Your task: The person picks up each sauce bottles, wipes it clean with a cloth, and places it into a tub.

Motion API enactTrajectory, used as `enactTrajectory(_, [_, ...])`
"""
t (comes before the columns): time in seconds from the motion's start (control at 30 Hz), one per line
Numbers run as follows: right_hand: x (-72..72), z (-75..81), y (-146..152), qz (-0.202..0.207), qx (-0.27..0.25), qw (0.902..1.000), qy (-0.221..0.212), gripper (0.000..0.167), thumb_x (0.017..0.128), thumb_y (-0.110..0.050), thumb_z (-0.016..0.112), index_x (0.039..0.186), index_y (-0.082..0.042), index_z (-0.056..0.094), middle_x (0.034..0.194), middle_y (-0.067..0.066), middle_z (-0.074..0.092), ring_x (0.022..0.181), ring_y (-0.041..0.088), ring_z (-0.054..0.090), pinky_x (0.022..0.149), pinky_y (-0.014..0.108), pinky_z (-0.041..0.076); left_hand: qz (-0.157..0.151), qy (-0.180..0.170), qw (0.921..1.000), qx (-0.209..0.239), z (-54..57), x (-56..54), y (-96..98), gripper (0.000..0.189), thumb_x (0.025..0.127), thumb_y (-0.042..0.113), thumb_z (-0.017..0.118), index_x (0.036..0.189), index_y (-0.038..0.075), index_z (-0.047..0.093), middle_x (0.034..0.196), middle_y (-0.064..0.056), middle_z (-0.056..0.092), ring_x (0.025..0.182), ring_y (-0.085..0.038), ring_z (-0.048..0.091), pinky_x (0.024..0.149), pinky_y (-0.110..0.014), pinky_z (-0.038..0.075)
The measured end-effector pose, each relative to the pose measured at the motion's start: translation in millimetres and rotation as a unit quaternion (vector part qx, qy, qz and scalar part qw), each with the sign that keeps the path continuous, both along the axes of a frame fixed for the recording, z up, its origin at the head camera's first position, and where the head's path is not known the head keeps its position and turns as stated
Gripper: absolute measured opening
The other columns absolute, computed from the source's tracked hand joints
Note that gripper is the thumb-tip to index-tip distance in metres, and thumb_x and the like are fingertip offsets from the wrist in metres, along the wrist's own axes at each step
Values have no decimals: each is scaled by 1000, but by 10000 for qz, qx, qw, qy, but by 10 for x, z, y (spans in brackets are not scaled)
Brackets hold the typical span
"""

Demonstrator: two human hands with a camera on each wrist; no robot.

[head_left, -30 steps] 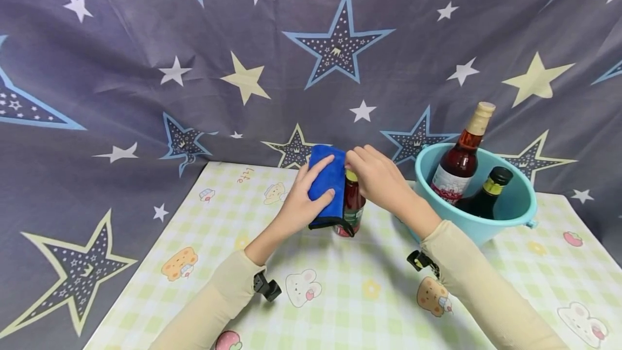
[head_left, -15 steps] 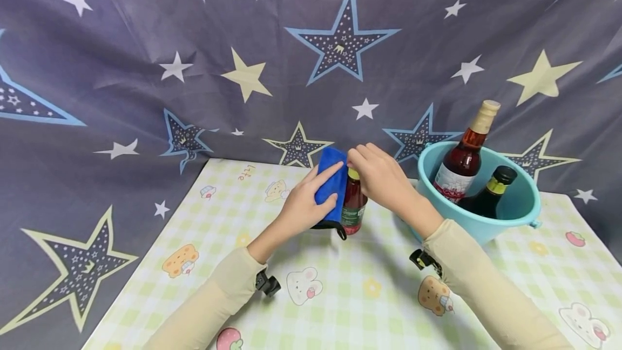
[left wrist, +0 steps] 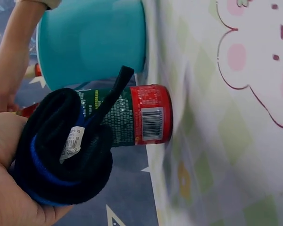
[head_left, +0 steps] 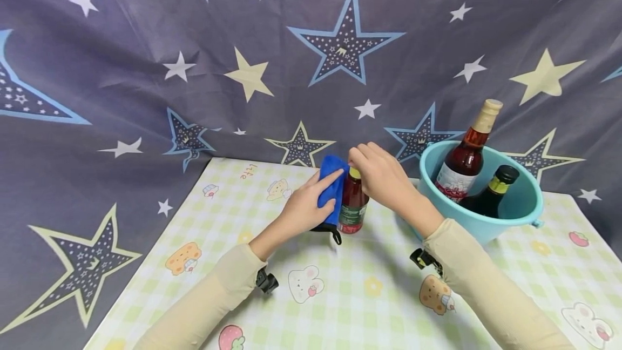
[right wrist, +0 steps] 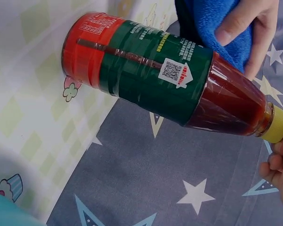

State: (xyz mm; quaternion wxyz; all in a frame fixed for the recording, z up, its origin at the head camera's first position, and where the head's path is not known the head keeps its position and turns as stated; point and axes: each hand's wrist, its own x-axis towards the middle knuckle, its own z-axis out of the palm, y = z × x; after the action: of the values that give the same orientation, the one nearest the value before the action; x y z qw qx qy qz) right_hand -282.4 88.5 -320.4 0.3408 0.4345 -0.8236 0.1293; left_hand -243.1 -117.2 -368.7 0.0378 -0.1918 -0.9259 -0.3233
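A bottle of dark red liquid [head_left: 353, 201] stands upright on the table, with a yellow cap [right wrist: 276, 123] and a green and red label [right wrist: 146, 68]. At its top, my right hand [head_left: 381, 177] pinches the cap. My left hand [head_left: 303, 207] grips a folded blue cloth [head_left: 330, 193] with a black edge and holds it against the bottle's left side. In the left wrist view the rolled cloth [left wrist: 80, 188] covers part of the bottle; a black loop [left wrist: 114, 96] and a white tag [left wrist: 72, 142] show on it.
A light blue bucket [head_left: 478, 226] stands right of the bottle, near my right forearm. Inside lean a red-brown bottle with a gold top [head_left: 461, 163] and a dark bottle with a black cap [head_left: 491, 196]. A starry curtain [head_left: 194, 96] hangs behind the checked tablecloth [head_left: 340, 307].
My left hand has moved slightly right and the cloth has slid a little lower along the bottle, uncovering more of the label. My right hand stays at the cap.
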Motion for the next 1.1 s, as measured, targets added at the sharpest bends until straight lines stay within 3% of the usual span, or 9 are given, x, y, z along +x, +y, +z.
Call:
enactTrajectory(0.3, [-9, 1, 2, 68, -56, 10000, -12, 14, 98, 1, 62, 89, -5, 53, 77, 7, 52, 69, 22, 40, 64, 32, 37, -107, -58, 9996, -247, -66, -39, 7, 67, 99, 19, 63, 159, 30, 36, 165, -24, 26, 44, -10, 40, 47, -25, 36])
enactTrajectory(0.6, [4, -5, -8, 24, -68, 10000, -27, 14, 98, 1, 62, 89, -5, 52, 76, 6, 49, 68, 22, 38, 64, 32, 34, -220, -338, 9972, -623, -107, -101, 18, 68, 100, 17, 62, 160, 27, 34, 166, -22, 26, 48, -12, 44, 51, -26, 38])
enactTrajectory(0.87, [18, -11, -14, -30, -40, 10000, -66, 15, 99, 0, 59, 88, -6, 51, 76, 6, 48, 69, 22, 37, 64, 32, 33, -227, -580, 9878, -1427, -188, -130, 38, 63, 100, 20, 62, 159, 22, 39, 163, -22, 33, 82, -29, 70, 67, -37, 54])
enactTrajectory(1.03, [14, -4, -12, -42, 4, 10000, -87, 15, 100, -2, 59, 88, -6, 51, 77, 6, 49, 70, 22, 38, 64, 32, 34, -319, -715, 9748, -2089, -257, -155, 47, 60, 101, 21, 62, 157, 18, 41, 162, -23, 34, 118, -38, 66, 81, -44, 58])
enactTrajectory(1.1, [7, 3, -8, -42, 3, 10000, -48, 15, 100, -1, 59, 88, -6, 51, 77, 7, 49, 69, 22, 38, 64, 32, 34, -368, -744, 9712, -2236, -258, -173, 49, 60, 101, 21, 62, 157, 19, 42, 162, -24, 33, 119, -38, 66, 80, -43, 58])
